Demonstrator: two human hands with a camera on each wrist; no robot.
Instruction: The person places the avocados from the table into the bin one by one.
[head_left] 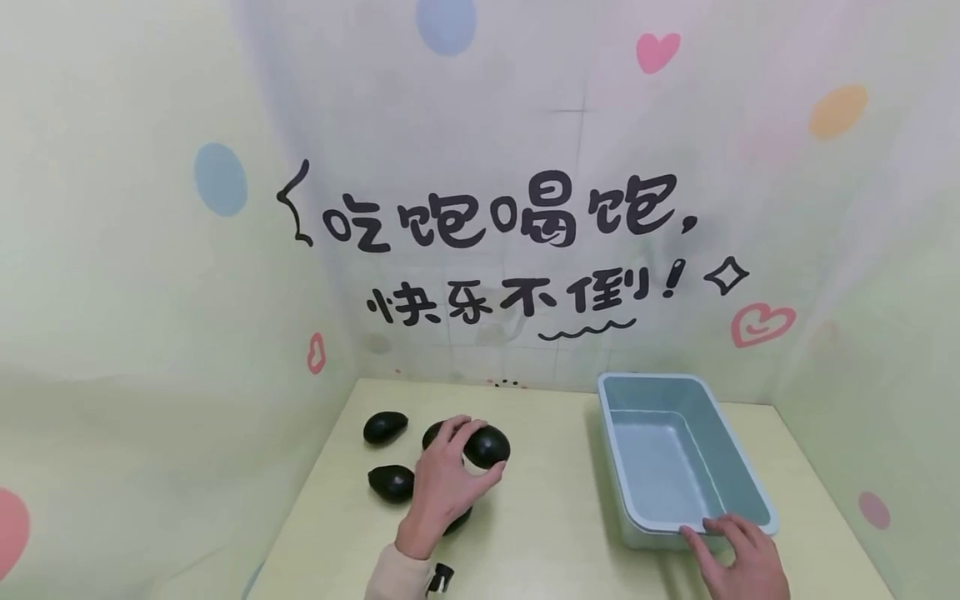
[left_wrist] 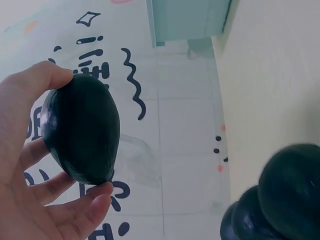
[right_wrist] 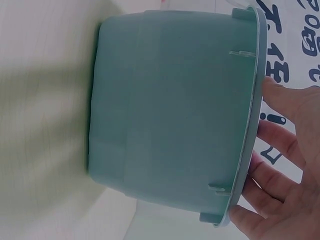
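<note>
In the head view my left hand [head_left: 446, 483] grips a dark avocado [head_left: 487, 447] above the table, thumb on one side and fingers on the other. The left wrist view shows this smooth, blackish-green avocado [left_wrist: 82, 130] between thumb and fingertips. More avocados lie about that hand: one at the far left [head_left: 385, 427], another nearer [head_left: 392, 483], and others partly hidden behind the hand and wrist. My right hand [head_left: 742, 558] holds the near rim of a pale blue-green plastic bin [head_left: 637, 483]; in the right wrist view its thumb and fingers spread along the rim [right_wrist: 252, 115].
The pale table [head_left: 547, 500] extends between the avocados and the bin. A printed wall sheet [head_left: 480, 108] stands behind the table and along both sides. Inside the bin, its bare floor shows.
</note>
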